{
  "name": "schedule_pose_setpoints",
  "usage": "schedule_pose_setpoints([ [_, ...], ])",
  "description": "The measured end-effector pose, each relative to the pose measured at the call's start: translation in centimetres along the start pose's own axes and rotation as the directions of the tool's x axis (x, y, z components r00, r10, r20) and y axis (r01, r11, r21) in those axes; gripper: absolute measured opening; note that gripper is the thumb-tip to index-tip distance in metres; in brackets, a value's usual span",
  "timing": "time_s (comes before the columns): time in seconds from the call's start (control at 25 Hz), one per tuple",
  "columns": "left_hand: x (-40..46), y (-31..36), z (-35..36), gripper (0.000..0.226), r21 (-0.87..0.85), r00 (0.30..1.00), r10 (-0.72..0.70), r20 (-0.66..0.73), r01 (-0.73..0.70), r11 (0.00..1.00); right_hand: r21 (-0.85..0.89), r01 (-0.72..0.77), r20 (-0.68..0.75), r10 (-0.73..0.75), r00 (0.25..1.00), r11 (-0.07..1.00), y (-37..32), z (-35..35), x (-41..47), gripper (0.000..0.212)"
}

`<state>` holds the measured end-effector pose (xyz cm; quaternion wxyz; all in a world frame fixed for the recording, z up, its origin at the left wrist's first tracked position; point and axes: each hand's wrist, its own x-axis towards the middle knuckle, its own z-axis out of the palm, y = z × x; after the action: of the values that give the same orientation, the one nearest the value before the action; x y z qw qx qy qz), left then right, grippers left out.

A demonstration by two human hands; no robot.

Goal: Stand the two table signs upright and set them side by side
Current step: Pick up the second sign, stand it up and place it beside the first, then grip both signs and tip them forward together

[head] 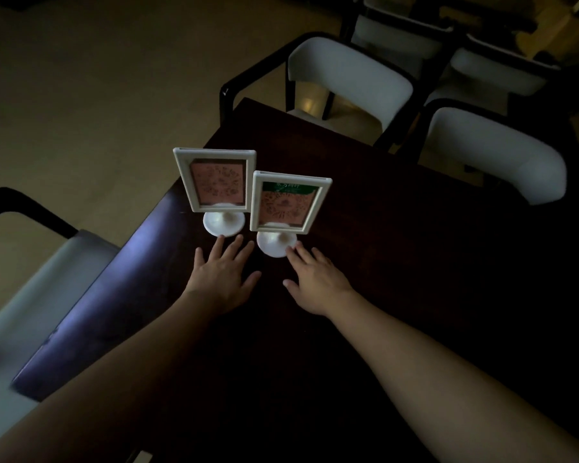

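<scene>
Two white-framed table signs stand upright on round white bases on the dark wooden table (365, 212), next to each other. The left sign (216, 180) holds a pink patterned card. The right sign (288, 203) holds a pink card with a green top band and stands slightly nearer to me. My left hand (223, 274) lies flat and empty on the table, fingers spread, its fingertips just short of the left sign's base. My right hand (315, 279) is also flat and empty, with one fingertip at the edge of the right sign's base.
White padded chairs with dark frames ring the table: one at the far end (348, 78), one at the right (492, 152), one at the left (41, 272). More chairs stand in the back right. The table's left edge (121, 272) catches light. Beige floor lies at the left.
</scene>
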<state>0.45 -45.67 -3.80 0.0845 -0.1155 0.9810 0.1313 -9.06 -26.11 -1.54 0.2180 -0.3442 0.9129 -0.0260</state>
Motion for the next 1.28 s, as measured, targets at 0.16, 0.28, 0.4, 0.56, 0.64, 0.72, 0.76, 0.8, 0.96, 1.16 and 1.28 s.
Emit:
schedule_pose_setpoints([
  [0.16, -3.2, -1.1, -4.1, 0.075, -0.059, 0.996, -0.019, -0.086, 0.014, 0.998, 0.038, 0.137, -0.139, -0.131, 0.982, 0.990, -0.5, -2.5, -2.0, 0.069],
  [0.28, -5.7, -1.0, -7.6, 0.074, -0.109, 0.981, 0.013, -0.191, -0.035, 0.993, 0.024, 0.258, -0.291, -0.240, 0.926, 0.966, -1.3, -5.4, -4.0, 0.067],
  [0.4, -6.1, -0.5, -10.9, 0.072, -0.106, 0.947, 0.118, -0.298, -0.155, 0.982, 0.031, 0.301, -0.394, -0.265, 0.880, 0.953, -2.1, -8.4, -4.8, 0.064],
  [0.56, -3.6, -0.5, -15.6, 0.070, -0.063, 0.845, 0.267, -0.463, -0.332, 0.941, 0.005, 0.314, -0.522, -0.265, 0.811, 0.950, -3.2, -12.7, -5.2, 0.057],
  [0.64, -1.6, -1.2, -17.7, 0.068, -0.014, 0.840, 0.285, -0.462, -0.328, 0.944, -0.035, 0.275, -0.551, -0.248, 0.797, 0.961, -3.9, -14.2, -4.9, 0.055],
  [0.72, 0.6, -2.0, -19.0, 0.072, 0.047, 0.841, 0.332, -0.427, -0.346, 0.937, -0.067, 0.210, -0.564, -0.211, 0.798, 0.975, -4.7, -15.3, -4.4, 0.055],
  [0.76, 1.6, -2.3, -19.6, 0.072, 0.085, 0.848, 0.352, -0.395, -0.348, 0.934, -0.072, 0.176, -0.562, -0.185, 0.806, 0.982, -5.0, -15.7, -4.0, 0.056],
  [0.8, 2.6, -2.7, -20.0, 0.072, 0.127, 0.858, 0.369, -0.358, -0.347, 0.929, -0.071, 0.140, -0.554, -0.156, 0.818, 0.988, -5.3, -15.9, -3.6, 0.056],
  [0.96, 5.8, -4.0, -20.8, 0.068, 0.260, 0.885, 0.411, -0.221, -0.352, 0.899, -0.041, 0.005, -0.504, -0.024, 0.863, 0.999, -6.2, -16.2, -2.5, 0.055],
  [1.16, 7.8, -4.7, -20.8, 0.064, 0.131, 0.920, 0.384, -0.070, -0.374, 0.918, 0.001, -0.062, -0.472, 0.055, 0.880, 0.998, -6.9, -15.8, -1.5, 0.046],
  [1.28, 8.3, -5.0, -20.6, 0.063, 0.036, 0.914, 0.404, -0.047, -0.402, 0.915, -0.024, -0.072, -0.489, 0.051, 0.871, 0.997, -7.3, -15.6, -0.9, 0.038],
])
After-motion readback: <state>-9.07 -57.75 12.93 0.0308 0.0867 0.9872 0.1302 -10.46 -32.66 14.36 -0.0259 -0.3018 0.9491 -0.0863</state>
